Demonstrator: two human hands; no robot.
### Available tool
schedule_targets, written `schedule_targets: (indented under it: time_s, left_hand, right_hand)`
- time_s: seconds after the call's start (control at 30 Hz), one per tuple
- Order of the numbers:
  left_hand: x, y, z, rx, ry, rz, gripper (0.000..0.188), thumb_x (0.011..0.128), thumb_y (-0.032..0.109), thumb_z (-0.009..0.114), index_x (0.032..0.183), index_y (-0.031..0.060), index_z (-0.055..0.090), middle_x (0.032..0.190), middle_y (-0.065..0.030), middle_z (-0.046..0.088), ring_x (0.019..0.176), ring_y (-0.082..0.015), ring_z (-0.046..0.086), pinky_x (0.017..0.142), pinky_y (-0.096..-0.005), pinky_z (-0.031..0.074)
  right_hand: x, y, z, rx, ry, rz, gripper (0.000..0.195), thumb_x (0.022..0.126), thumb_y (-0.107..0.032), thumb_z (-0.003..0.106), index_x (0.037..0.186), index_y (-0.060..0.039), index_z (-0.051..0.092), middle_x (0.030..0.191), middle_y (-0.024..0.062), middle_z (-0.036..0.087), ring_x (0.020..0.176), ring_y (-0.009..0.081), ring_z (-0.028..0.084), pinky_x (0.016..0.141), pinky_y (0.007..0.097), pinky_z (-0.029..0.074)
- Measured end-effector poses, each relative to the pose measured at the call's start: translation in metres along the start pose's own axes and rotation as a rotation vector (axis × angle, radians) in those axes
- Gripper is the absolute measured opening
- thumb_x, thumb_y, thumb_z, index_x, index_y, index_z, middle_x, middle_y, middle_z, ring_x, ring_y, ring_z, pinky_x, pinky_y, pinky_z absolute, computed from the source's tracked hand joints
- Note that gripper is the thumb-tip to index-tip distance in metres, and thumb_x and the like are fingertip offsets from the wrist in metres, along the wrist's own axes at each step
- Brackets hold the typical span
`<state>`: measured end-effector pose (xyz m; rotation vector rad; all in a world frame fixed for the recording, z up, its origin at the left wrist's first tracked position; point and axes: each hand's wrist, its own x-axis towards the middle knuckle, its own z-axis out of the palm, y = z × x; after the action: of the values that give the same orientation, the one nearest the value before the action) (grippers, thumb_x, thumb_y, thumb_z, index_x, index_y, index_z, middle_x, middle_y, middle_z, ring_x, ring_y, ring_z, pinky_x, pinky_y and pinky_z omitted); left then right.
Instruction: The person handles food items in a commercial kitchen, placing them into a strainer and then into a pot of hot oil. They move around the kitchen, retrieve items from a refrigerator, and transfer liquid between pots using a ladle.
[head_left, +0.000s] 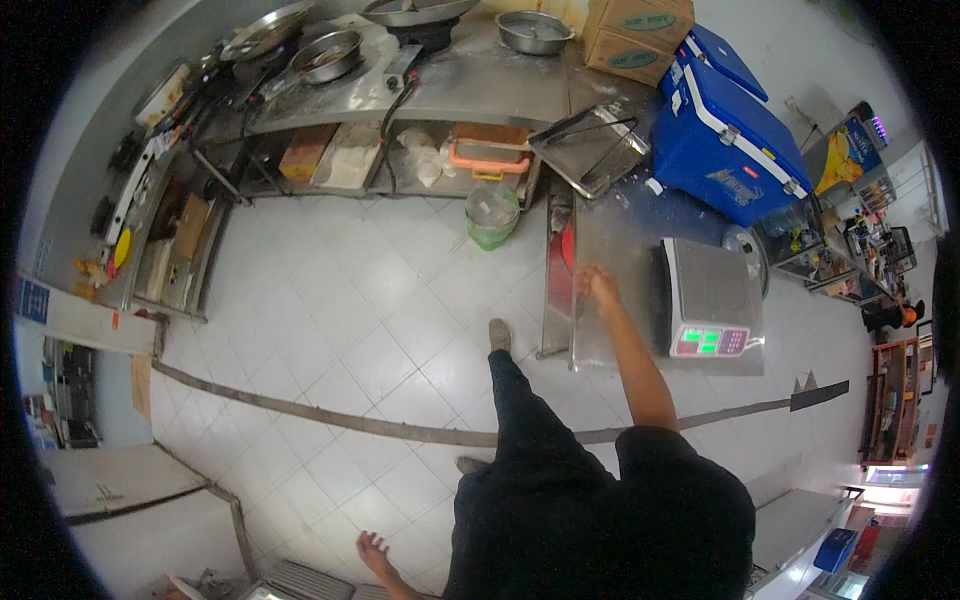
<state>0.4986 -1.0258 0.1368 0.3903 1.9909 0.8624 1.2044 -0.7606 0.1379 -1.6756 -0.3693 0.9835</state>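
My right hand (598, 285) is over the left edge of a stainless steel table (619, 330), its fingers partly curled; whether it touches the edge I cannot tell. Right of it stands a digital weighing scale (712, 292) with lit green displays. My left hand (372, 550) hangs low over the tiled floor, fingers apart, with nothing in it. Beyond my right hand, a metal tray (592, 150) and a blue cooler box (727, 142) rest on the table. Something red (568, 246) shows below the table's edge.
A bin with a green bag (491, 217) stands on the floor between the steel table and the back counter (480, 90). That counter holds metal pans (326, 56) and cardboard boxes (634, 37). A floor channel (337, 418) crosses beneath me. A white cabinet (165, 540) is at lower left.
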Motion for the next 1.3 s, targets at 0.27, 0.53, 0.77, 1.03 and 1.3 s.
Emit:
schedule_targets:
  time_s: [0.27,0.53,0.77,1.03,1.3]
  left_hand:
    - [-0.011,-0.017,0.202,0.294,-0.446,-0.096,0.03,0.087,0.025,0.045,0.111,0.0087,0.05,0.095,-0.0062,0.058,0.078,-0.0195,0.055,0.062,-0.0364,0.045]
    - [0.04,0.099,0.27,0.373,-0.438,-0.065,0.027,0.084,0.02,0.048,0.109,0.0102,0.052,0.09,-0.0085,0.061,0.072,-0.0217,0.059,0.055,-0.0411,0.046]
    - [0.193,0.22,0.296,0.518,-0.428,0.112,0.024,0.082,0.022,0.053,0.104,0.0132,0.055,0.085,-0.01,0.063,0.067,-0.0234,0.06,0.051,-0.0454,0.047]
    - [0.299,0.374,0.491,0.48,-0.743,0.21,0.018,0.088,0.02,0.05,0.098,0.0065,0.056,0.081,-0.0062,0.06,0.076,-0.0146,0.059,0.059,-0.0262,0.049]
    - [0.185,0.499,0.638,0.53,-0.899,0.484,0.028,0.091,0.028,0.047,0.109,0.0087,0.053,0.094,-0.0065,0.06,0.082,-0.0175,0.057,0.066,-0.0298,0.046]
  right_hand:
    - [0.265,-0.015,-0.066,-0.482,0.899,-0.262,0.047,0.08,-0.024,0.06,0.117,0.0009,0.045,0.094,0.0152,0.057,0.083,0.0231,0.057,0.069,0.0341,0.046]
    - [0.292,-0.055,-0.017,-0.094,0.704,-0.289,0.027,0.076,-0.014,0.063,0.094,0.0005,0.051,0.077,0.0056,0.05,0.071,0.0163,0.047,0.065,0.0295,0.038]
    - [0.263,-0.13,-0.003,-0.084,0.81,-0.558,0.015,0.076,-0.011,0.062,0.08,-0.004,0.049,0.069,-0.0013,0.042,0.064,0.0106,0.039,0.06,0.0242,0.034]
    - [0.18,-0.332,-0.027,-0.023,0.737,-0.469,0.009,0.076,-0.013,0.059,0.08,-0.0086,0.052,0.073,-0.0023,0.047,0.07,0.0106,0.044,0.068,0.0214,0.034]
    - [0.114,-0.43,-0.098,0.328,0.53,-0.386,0.021,0.08,-0.016,0.053,0.098,-0.007,0.052,0.091,0.0034,0.056,0.082,0.0147,0.056,0.075,0.0282,0.045]
